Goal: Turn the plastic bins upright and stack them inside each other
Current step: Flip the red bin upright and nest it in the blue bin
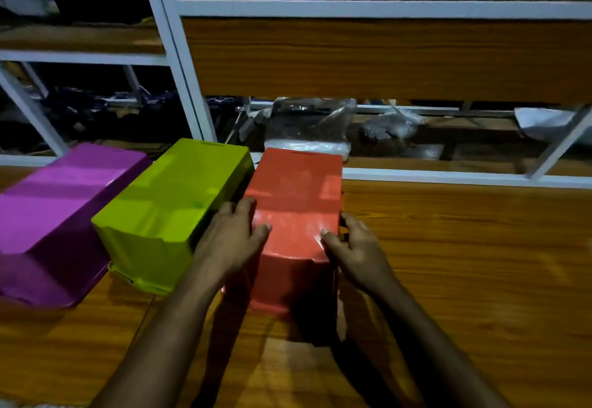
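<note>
Fingers: ours are spread and laid on the red bin point(296, 212), clasping it from both sides; the left fingers point(246, 212) lie on its upturned base and over the left edge, the right fingers point(330, 239) on its near right corner.
Left hand point(229, 241): it sits between the red bin and the green bin point(169, 212), in the narrow gap there.
Right hand point(355, 247): it is on the free side, with bare worktop point(464, 247) beyond it.
Red bin: it stands upside down on the worktop, base up, rim down, rightmost of the row and nearest to us.
Long axis: it runs away from us toward the shelf frame point(179, 65), so our hands hold the two long walls at the near end.
Which hand is nearer: we judge both equally near; neither leads.
Other bins: the green bin and the purple bin point(61, 209) are also base up, side by side to the left, untouched.
Step in hand: by our reading, gripping the red bin to turn it over.
What the turn calls for: we think a roll toward us or to the right, since the green bin stands just beside the left wall.
Risk: our left knuckles may nudge the green bin.
</note>
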`<state>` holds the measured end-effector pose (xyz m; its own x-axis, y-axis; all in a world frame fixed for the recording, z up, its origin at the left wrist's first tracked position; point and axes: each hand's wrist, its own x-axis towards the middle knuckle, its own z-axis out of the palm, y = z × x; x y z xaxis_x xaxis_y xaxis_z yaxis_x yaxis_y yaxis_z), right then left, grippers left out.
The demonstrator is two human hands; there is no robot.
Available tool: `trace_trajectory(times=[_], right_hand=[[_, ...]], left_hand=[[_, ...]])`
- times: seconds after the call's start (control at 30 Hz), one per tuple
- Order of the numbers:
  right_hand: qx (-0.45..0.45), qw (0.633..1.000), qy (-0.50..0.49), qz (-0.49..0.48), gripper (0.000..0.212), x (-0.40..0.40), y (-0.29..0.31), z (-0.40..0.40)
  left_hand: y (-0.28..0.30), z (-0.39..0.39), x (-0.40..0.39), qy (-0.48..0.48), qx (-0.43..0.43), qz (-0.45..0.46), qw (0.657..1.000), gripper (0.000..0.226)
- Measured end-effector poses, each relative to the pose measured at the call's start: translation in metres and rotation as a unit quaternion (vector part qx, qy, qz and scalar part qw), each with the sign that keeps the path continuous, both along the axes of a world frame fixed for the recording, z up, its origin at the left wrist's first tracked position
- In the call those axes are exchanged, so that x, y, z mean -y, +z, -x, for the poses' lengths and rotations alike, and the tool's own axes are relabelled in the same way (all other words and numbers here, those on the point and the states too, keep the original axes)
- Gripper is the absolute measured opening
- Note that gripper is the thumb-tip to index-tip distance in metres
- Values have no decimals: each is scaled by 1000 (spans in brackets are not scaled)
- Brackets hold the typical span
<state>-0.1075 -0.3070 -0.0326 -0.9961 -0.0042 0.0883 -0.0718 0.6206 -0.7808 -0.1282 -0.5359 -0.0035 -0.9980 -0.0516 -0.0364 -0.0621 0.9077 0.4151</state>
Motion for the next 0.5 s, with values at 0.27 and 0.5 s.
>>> trace_trajectory(times=[0.27, 0.5], right_hand=[[-11, 1000, -18, -3, 67, -44, 29, -14], [-119, 991, -4, -66, 72, -63, 65, -26]], left_hand=[[9, -33, -51, -24, -39, -34, 998, 60], [9, -51, -88, -50, -14, -120, 991, 65]])
